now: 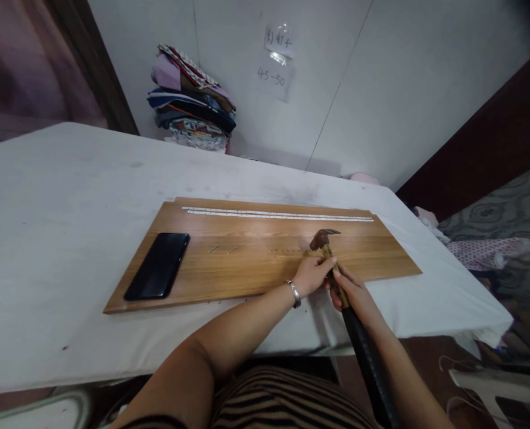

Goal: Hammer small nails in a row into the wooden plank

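A claw hammer (326, 239) with a rusty head and a long black lower handle is slanted over the right half of a brown wooden board (229, 274). My right hand (354, 295) is wrapped round its handle. Just below the hammer head, my left hand (312, 275) has its fingers closed on the shaft, one fingertip crossing in front of it. A row of small nails (287, 251) stands in the board left of the hammer head. Two loose thin nails (231, 250) lie farther left on the wood.
A black smartphone (158, 266) lies on the board's left end. Two white measuring strips (278, 215) run along its far side. The board rests on a white-covered table (68, 238). Folded cloths (193, 98) are stacked by the wall, where paper notes (274, 77) hang.
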Demonstrator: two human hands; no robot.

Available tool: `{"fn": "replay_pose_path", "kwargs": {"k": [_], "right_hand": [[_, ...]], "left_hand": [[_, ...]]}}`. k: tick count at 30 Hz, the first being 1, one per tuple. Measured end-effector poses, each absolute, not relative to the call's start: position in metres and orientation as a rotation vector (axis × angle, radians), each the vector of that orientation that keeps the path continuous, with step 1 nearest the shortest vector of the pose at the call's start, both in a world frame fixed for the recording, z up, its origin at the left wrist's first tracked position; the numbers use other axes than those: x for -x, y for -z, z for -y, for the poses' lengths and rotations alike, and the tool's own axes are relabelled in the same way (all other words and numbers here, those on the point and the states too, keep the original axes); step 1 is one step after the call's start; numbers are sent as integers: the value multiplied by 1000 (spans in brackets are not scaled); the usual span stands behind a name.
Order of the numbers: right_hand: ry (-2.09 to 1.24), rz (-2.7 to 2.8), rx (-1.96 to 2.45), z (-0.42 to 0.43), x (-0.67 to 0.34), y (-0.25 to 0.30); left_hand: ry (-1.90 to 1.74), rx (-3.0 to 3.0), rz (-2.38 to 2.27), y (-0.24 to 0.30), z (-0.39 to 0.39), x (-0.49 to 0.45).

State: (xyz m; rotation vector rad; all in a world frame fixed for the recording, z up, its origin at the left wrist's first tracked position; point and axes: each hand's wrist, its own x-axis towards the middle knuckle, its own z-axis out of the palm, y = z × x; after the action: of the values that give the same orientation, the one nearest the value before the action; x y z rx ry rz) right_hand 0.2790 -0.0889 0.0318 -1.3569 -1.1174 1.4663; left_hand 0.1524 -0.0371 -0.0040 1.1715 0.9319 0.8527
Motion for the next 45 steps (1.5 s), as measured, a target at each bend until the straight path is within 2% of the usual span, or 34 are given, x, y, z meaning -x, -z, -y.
{"fn": "replay_pose_path", "kwargs": {"k": [45], "right_hand": [[-1478,1107,1381,87,-279,-32]], "left_hand": [[-846,-1146,-952,3,36,-154]]}}
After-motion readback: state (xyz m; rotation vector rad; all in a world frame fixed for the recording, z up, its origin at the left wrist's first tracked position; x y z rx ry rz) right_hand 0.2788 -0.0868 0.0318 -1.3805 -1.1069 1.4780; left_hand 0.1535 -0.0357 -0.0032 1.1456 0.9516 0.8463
